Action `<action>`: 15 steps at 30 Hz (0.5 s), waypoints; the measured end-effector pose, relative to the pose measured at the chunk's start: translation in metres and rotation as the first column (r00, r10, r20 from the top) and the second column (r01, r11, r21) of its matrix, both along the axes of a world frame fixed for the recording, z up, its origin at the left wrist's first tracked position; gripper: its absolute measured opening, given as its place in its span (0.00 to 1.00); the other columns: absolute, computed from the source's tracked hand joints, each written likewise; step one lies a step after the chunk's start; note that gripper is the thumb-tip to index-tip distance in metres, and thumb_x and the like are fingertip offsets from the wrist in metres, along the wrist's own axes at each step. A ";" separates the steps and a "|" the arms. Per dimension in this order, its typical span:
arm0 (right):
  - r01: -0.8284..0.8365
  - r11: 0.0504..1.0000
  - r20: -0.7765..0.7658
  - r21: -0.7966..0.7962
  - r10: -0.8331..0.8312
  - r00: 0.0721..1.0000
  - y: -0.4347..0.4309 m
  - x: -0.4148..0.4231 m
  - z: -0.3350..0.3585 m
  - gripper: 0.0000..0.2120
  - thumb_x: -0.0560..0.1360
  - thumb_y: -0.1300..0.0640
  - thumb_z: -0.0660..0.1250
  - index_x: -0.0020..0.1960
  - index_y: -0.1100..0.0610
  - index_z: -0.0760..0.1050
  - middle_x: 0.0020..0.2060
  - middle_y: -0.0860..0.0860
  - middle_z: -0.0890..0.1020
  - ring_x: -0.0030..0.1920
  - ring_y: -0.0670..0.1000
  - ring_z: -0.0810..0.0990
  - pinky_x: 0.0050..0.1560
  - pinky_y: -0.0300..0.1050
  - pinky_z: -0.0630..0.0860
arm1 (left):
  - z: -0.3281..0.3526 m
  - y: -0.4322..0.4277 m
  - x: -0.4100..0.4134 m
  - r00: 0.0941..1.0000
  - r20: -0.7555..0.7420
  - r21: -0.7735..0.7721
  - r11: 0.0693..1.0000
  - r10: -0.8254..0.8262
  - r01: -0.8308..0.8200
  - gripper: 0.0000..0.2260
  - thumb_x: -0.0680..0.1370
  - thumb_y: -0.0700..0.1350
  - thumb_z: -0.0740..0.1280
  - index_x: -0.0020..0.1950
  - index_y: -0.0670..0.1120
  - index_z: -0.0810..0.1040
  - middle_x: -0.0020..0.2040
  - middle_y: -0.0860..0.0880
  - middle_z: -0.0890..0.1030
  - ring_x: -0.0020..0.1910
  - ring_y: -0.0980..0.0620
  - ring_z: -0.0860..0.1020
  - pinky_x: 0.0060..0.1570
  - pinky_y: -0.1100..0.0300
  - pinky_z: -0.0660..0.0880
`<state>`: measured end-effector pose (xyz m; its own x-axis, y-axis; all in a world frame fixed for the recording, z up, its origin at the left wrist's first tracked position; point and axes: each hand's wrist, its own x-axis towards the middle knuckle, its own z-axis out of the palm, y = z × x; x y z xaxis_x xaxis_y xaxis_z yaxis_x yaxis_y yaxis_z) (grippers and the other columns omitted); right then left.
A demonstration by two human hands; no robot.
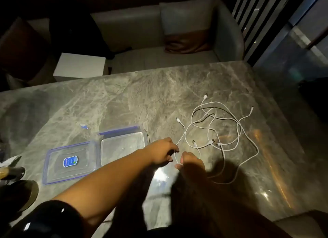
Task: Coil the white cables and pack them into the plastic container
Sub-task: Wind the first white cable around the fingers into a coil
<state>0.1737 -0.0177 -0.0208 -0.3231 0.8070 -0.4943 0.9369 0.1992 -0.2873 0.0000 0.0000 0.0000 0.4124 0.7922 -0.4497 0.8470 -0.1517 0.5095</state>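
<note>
The left hand (164, 153) and right hand (192, 164) both pinch one strand of the white cables (221, 131), which runs in a short loop between their fingertips. The cables look light, limp and smooth, so a strand will likely slide unless it is pinched firmly. Probable best hold: near a plug end, winding from there. The remaining cables lie tangled just beyond and to the right of the fingers on the marble table (124, 99). The plastic container (122, 145) sits open just left of the left hand, its lid (69, 164) further left.
</note>
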 end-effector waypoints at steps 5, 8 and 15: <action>-0.042 0.997 0.001 -0.065 0.042 0.999 0.009 0.005 -0.002 0.07 0.81 0.54 0.59 0.51 0.53 0.75 0.49 0.50 0.78 0.48 0.48 0.77 0.43 0.33 0.70 | -0.002 0.015 0.002 0.999 -0.040 -0.047 0.999 -0.024 0.022 0.21 0.74 0.50 0.73 0.67 0.50 0.77 0.56 0.47 0.72 0.55 0.46 0.76 0.56 0.54 0.74; -0.048 0.999 0.016 -0.006 0.048 0.999 0.015 0.004 0.001 0.12 0.80 0.49 0.61 0.58 0.54 0.76 0.55 0.52 0.80 0.57 0.53 0.78 0.53 0.46 0.71 | -0.005 0.019 0.002 0.999 -0.039 -0.058 0.998 -0.031 0.029 0.19 0.74 0.53 0.73 0.63 0.50 0.79 0.53 0.48 0.71 0.52 0.47 0.75 0.54 0.54 0.75; -0.001 1.000 -0.036 0.026 0.002 0.999 0.029 0.008 0.005 0.10 0.71 0.47 0.67 0.43 0.53 0.80 0.43 0.51 0.84 0.48 0.55 0.82 0.47 0.47 0.76 | -0.016 0.023 0.001 1.000 0.010 -0.082 0.996 0.020 -0.019 0.11 0.72 0.52 0.75 0.50 0.48 0.81 0.48 0.50 0.69 0.45 0.50 0.74 0.45 0.61 0.70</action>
<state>0.1821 0.0114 -0.0159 -0.3419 0.8190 -0.4608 0.9256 0.2088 -0.3156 0.0006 0.0228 -0.0164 0.4021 0.7608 -0.5094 0.8440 -0.0924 0.5283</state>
